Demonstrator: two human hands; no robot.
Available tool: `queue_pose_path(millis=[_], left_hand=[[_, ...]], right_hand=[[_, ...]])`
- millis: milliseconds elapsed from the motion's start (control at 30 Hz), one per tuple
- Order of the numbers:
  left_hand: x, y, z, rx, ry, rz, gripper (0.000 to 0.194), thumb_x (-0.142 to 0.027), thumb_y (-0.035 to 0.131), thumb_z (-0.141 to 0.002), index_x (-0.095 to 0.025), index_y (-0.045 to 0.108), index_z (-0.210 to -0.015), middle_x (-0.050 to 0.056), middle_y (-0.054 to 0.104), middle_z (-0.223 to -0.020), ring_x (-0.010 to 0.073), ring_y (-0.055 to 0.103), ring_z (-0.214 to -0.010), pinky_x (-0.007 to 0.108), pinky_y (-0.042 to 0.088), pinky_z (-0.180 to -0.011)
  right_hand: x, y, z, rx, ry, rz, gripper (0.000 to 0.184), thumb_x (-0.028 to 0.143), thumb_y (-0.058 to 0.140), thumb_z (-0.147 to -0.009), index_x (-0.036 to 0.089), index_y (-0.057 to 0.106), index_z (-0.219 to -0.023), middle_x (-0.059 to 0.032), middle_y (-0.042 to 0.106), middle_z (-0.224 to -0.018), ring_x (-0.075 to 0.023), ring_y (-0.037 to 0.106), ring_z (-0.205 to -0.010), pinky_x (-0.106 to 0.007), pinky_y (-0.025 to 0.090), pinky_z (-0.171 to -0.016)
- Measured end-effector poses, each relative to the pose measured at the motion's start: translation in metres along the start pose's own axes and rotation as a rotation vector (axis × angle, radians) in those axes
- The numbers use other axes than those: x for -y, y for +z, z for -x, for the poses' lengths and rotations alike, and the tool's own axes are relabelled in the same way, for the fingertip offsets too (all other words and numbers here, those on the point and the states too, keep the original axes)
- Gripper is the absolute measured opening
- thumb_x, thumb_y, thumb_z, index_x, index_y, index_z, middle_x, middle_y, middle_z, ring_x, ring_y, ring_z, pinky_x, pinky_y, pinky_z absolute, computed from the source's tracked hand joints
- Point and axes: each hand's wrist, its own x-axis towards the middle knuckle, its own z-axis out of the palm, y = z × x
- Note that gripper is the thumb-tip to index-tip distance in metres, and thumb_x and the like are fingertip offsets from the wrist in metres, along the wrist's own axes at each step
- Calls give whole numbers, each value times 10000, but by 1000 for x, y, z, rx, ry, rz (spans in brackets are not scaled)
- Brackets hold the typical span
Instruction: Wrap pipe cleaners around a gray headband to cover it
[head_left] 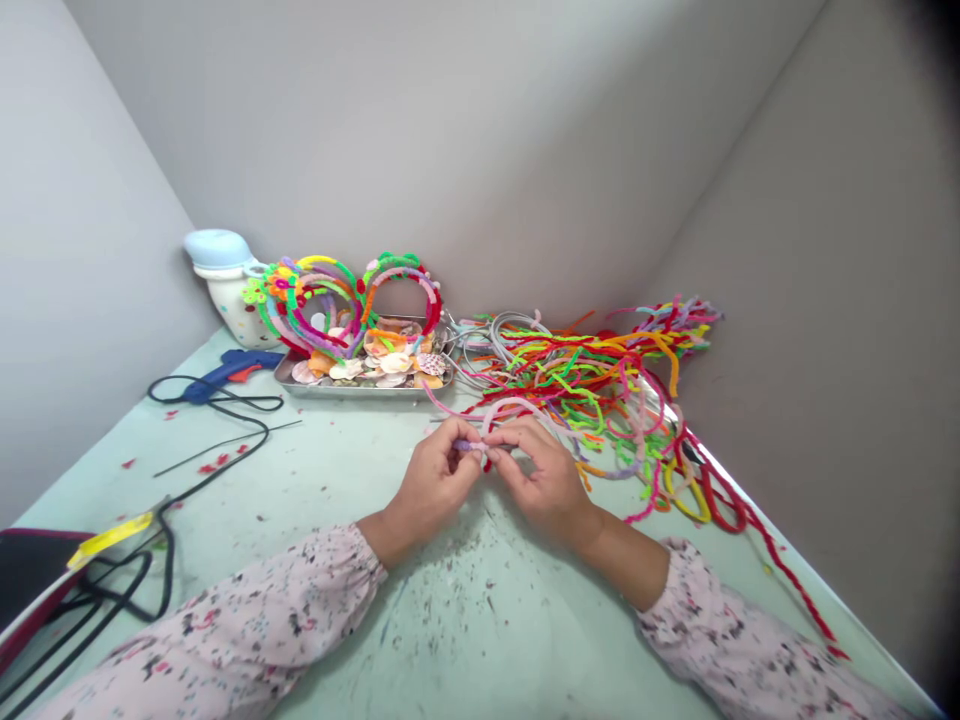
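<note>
Over the middle of the table, my left hand (441, 478) is closed in a pinch on a fuzzy pipe cleaner (468, 446), purple with a pale pink stretch. My right hand (546, 482) pinches the same piece just to the right, fingertips almost touching the left ones. A pale pink fuzzy strip (517, 403) arches up behind the right fingers; whether it joins the held piece I cannot make out. A bit of red fuzz shows below the fingertips. Beyond my right hand lies a tangled heap of coloured pipe cleaners (577, 365).
Several decorated headbands (322, 300) stand on a metal tray (367, 392) of seashells (392, 378). A blue glue gun (225, 374) with a black cord (255, 440) lies left, before a white cup with a blue lid (219, 250). Grey walls border the table (480, 640).
</note>
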Motion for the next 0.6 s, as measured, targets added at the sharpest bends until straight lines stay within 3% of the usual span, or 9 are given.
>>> queue_pose_path(millis=[600], left_hand=[[7,-1,-1,2,30,77,72,-237,496,-865,-193,441,-854,-54,440,-662,82,409,-558,202,312,-518]], right_hand=[[0,0,0,-11,-35,29,173,168,536,-879,220,635,-1011,-62,643,-931,-190,595,-919,-347,487,-813]])
